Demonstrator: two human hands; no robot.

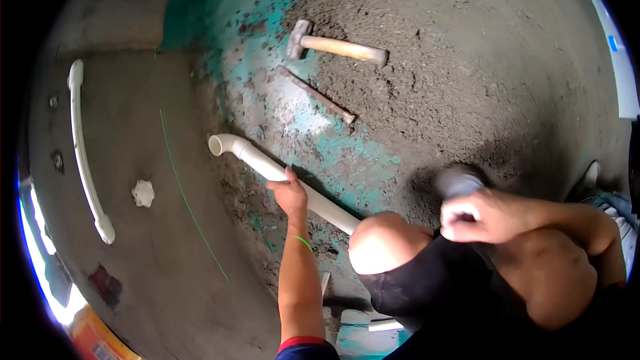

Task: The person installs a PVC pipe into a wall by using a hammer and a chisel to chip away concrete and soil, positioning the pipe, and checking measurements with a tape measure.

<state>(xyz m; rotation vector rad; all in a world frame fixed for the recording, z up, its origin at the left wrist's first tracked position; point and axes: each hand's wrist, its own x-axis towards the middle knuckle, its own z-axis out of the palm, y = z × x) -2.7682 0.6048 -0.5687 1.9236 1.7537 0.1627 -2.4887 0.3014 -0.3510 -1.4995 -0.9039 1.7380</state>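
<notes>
My left hand (290,195) is closed around a white plastic pipe (325,210) with an elbow (225,145) at its far left end. The elbow's opening faces left, towards the wall. The pipe slopes down to the right, and its near end is hidden behind my bent knee (388,243). My right hand (481,217) is in front of my other knee, its fingers curled, and no object shows in it. Beyond the pipe, a steel chisel (319,96) lies on the floor. Past that lies a hammer (341,47) with a wooden handle.
Loose grey mortar (427,73) covers much of the green-coated floor. On the left wall (193,247) are a white bar (83,153), a white patch (143,193) and a thin green line. A short white piece (385,325) lies low down. An orange container (97,333) stands at lower left.
</notes>
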